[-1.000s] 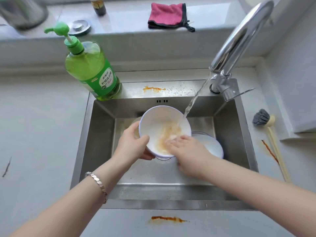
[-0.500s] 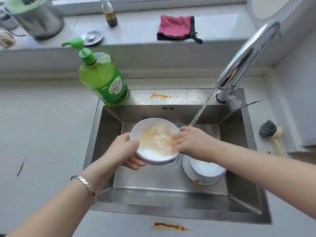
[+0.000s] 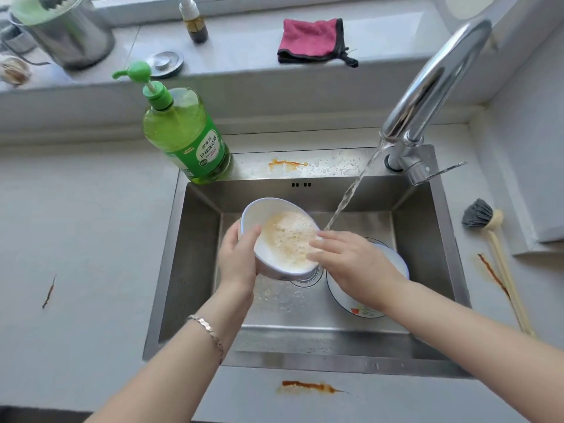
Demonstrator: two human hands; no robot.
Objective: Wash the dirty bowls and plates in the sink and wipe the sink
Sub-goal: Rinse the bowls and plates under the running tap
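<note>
A white bowl [image 3: 268, 215] with orange, foamy water inside is tilted over the steel sink [image 3: 195, 239]. My left hand [image 3: 236, 257] grips its left rim and underside. My right hand [image 3: 351, 264] lies with straight fingers touching the bowl's inner right side. Water runs from the faucet [image 3: 433, 87] and lands just by the bowl's right rim. Under my right hand sits a second white bowl [image 3: 396, 261] on a patterned plate [image 3: 357, 309] on the sink floor, both partly hidden.
A green dish-soap bottle [image 3: 186, 135] stands at the sink's back left corner. A pink cloth [image 3: 311, 38] lies on the sill. A dish brush [image 3: 482, 218] and chopsticks [image 3: 509, 282] lie on the right counter. Orange stains mark the sink ledge [image 3: 287, 163] and front counter [image 3: 308, 386].
The bowl has tipped more toward the right and my right hand has slid down along its inner side. The foam in the bowl has grown. The camera view has shifted.
</note>
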